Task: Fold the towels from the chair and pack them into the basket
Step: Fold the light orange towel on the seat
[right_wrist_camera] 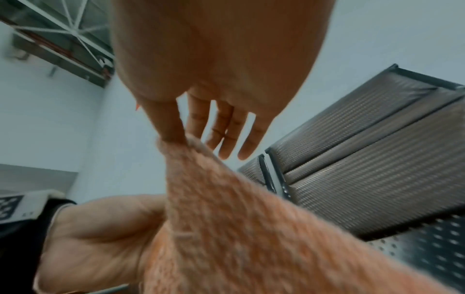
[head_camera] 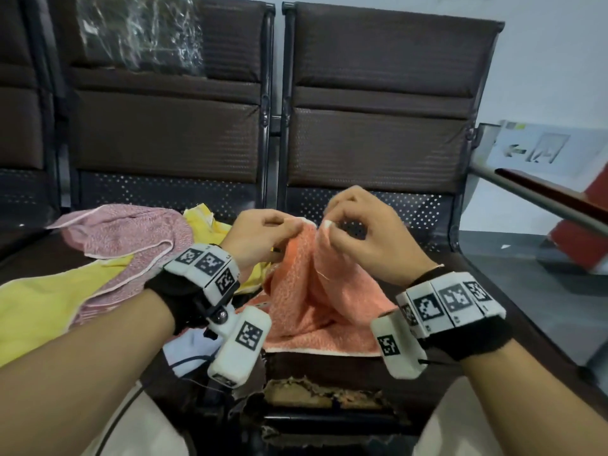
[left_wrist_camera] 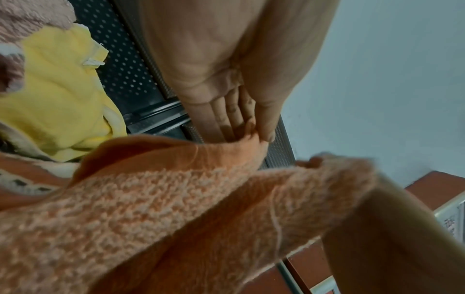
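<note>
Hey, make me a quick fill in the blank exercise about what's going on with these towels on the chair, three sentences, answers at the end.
1. Both hands pinch the top edge of the ____ towel.
2. The left hand and the right hand hold it above the ____ seat.
3. Left of it, the pink towel lies over a ____ towel.

Missing words: orange; chair; yellow.

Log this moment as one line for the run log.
left hand: pinches orange towel | right hand: pinches it | basket: unseen
</note>
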Demonstrator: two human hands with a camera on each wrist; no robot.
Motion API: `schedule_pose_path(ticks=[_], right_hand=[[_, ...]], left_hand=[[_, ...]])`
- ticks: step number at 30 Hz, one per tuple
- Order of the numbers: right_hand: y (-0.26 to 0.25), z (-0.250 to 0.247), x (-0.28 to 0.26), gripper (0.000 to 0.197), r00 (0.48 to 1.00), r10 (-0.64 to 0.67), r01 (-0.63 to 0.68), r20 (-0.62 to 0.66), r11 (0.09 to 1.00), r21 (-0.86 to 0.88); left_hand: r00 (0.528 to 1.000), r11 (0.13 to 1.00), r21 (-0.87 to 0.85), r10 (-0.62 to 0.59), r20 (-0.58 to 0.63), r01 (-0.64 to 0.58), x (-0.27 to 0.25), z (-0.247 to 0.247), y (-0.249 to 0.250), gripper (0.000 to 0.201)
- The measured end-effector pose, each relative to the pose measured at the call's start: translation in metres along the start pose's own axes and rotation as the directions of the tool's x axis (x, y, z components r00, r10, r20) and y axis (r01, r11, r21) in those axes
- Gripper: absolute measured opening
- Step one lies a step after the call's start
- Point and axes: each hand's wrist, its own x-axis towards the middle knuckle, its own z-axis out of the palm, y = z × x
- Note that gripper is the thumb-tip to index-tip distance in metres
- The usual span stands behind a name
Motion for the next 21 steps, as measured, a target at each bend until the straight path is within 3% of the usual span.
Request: schedule_pose_path(ticks=[3,5,13,18,21], right_hand=[[-0.002,0.006,0.001,0.014,0.984,0.176,-0.168,-0.028,0.969,0.179],[0.003,0.009,0.0,0.016,0.97,0.242,-0.237,-0.008,0.958,0.159],[0.003,0.019,-0.006,0.016,0.965,0.263,-0.261,-0.018,0.962,0.08],[0.005,0.02,-0.008,0.015,0.948,0.307,-0.304,-0.084,0.952,0.041],[0.007,0.02,-0.008,0.015,0.942,0.321,-0.317,-0.097,0.947,0.056]], left_hand=[[1.0,1.0,-0.017,0.008,0.026,-0.007,-0.004,0.005,0.002,0.006],[0.999,1.0,-0.017,0.016,0.035,-0.015,-0.008,0.007,0.003,0.008],[0.989,0.999,0.013,0.037,0.141,-0.04,-0.017,0.013,0.006,0.02],[0.984,0.99,-0.12,-0.049,0.171,0.07,-0.021,0.014,0.013,0.028],[0.972,0.998,-0.061,-0.01,0.235,0.025,-0.025,0.012,0.014,0.023]])
